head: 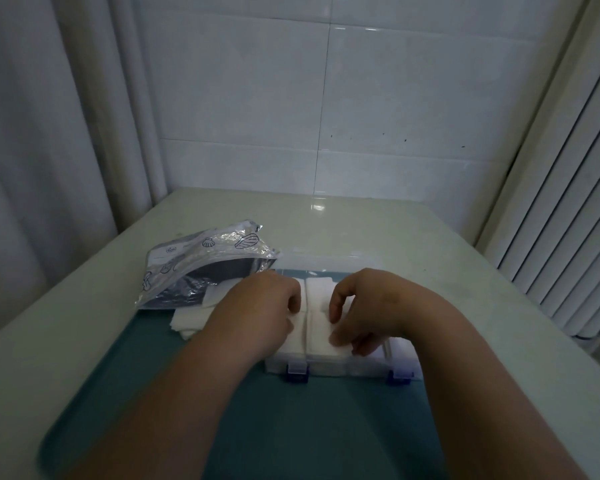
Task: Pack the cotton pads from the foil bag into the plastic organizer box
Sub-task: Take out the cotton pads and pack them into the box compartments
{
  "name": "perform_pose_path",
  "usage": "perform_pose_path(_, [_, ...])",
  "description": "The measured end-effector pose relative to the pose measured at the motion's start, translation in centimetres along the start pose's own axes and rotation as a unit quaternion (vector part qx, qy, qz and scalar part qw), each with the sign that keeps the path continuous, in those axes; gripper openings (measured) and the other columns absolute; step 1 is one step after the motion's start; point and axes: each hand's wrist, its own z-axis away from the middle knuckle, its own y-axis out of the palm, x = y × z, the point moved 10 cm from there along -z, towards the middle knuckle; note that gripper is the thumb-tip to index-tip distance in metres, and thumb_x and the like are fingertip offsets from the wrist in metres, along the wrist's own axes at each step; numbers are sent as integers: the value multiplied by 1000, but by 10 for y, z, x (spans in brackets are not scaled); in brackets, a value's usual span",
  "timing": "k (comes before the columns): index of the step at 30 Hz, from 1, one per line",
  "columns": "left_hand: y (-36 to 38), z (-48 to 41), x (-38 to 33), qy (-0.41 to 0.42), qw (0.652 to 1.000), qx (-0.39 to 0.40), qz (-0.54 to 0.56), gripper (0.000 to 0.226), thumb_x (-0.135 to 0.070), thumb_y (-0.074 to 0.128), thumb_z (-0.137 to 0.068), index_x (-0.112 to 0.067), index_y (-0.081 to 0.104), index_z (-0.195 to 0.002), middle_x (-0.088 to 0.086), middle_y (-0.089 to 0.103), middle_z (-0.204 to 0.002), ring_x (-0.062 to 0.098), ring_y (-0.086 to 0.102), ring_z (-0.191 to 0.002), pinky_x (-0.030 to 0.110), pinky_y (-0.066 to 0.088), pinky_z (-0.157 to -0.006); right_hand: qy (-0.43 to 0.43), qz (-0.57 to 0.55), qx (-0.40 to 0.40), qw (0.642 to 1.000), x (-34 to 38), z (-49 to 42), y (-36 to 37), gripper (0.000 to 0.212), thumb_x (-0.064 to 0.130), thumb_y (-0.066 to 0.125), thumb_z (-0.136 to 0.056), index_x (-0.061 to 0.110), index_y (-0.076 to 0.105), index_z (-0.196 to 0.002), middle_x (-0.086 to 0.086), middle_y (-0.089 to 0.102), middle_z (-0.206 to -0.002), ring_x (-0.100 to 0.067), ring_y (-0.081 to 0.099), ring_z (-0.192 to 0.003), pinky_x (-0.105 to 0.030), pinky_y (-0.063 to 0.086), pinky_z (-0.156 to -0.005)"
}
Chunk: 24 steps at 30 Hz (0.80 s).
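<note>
The clear plastic organizer box (329, 368) with blue latches lies on a teal mat, and its lid is open toward the wall. White cotton pads (317, 295) fill its left compartments. My left hand (257, 315) is over the box's left side, fingertips bent down and pressing on the pads. My right hand (368, 308) pinches a small stack of pads between thumb and fingers in a front compartment. The crinkled foil bag (201, 268) lies open to the left of the box. Loose cotton pads (187, 323) lie at its mouth. My arms hide the box's right compartments.
The teal mat (291, 427) covers the near part of a pale glossy table (326, 216). A tiled wall stands behind it. A curtain hangs at the left and a ribbed radiator stands at the right.
</note>
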Motion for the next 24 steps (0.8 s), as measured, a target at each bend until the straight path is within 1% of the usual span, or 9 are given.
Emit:
perform_pose_path(4, [5, -1, -4, 19, 999, 11, -48, 19, -30, 69, -86, -33, 71, -105, -8, 63, -112, 15, 58, -105, 25, 44, -82, 2, 41, 1, 999, 3, -1, 6, 18, 11, 80, -77, 13, 72, -92, -7, 71, -69, -14, 68, -52, -24, 58, -54])
perform_pose_path(8, [10, 2, 0, 21, 998, 50, -33, 28, -34, 70, -84, -34, 71, -113, -8, 69, -114, 12, 61, -106, 28, 50, -91, -21, 114, -22, 993, 9, 0, 3, 23, 24, 80, -76, 17, 75, -97, -3, 72, -80, -15, 69, -69, -25, 58, -64])
perform_pose_path(11, [8, 3, 2, 20, 998, 60, 7, 31, -44, 73, -80, -34, 71, -110, -12, 68, -107, 7, 61, -97, 24, 49, -84, -59, 167, -51, 983, 17, 3, -1, 30, 36, 82, -71, 25, 75, -99, 6, 68, -90, -9, 61, -79, -22, 48, -72])
perform_pose_path(14, [6, 4, 2, 14, 997, 63, 32, 34, -52, 75, -75, -34, 70, -104, -14, 65, -94, 5, 59, -88, 22, 45, -74, -73, 166, -49, 982, 20, 1, 2, 33, 33, 85, -69, 31, 73, -100, 8, 70, -91, -6, 63, -76, -20, 51, -69])
perform_pose_path(16, [7, 4, 1, 18, 998, 65, 19, 37, -49, 77, -73, -33, 69, -105, -14, 65, -95, 6, 59, -89, 23, 47, -76, -71, 167, -35, 983, 20, -2, 7, 35, 28, 83, -72, 32, 72, -105, 6, 72, -93, -5, 66, -71, -18, 51, -66])
perform_pose_path(19, [9, 3, 1, 27, 997, 72, 20, 29, -36, 74, -81, -33, 72, -110, -12, 69, -107, 6, 62, -96, 22, 49, -84, -73, 168, -9, 983, 18, -3, 12, 44, 23, 80, -77, 36, 67, -117, 4, 72, -94, -5, 68, -65, -17, 53, -64])
perform_pose_path(21, [9, 2, 5, 32, 996, 76, 32, 25, -27, 71, -86, -33, 72, -110, -13, 69, -108, 4, 61, -94, 16, 46, -79, -76, 175, -1, 982, 18, -4, 13, 44, 24, 79, -78, 37, 67, -118, 4, 73, -91, -5, 68, -65, -18, 54, -68])
perform_pose_path(23, [7, 0, 10, 33, 995, 71, 60, 23, -22, 68, -87, -33, 73, -106, -15, 69, -103, 0, 57, -86, 12, 40, -70, -90, 174, -5, 981, 20, -3, 11, 38, 26, 78, -78, 38, 69, -112, 8, 72, -87, -5, 68, -67, -18, 52, -68])
perform_pose_path(24, [4, 0, 13, 31, 994, 64, 81, 21, -20, 68, -87, -33, 73, -103, -15, 68, -99, -2, 56, -83, 12, 39, -70, -105, 170, -14, 980, 22, -1, 8, 31, 27, 77, -79, 39, 71, -107, 11, 71, -87, -5, 66, -70, -17, 51, -68])
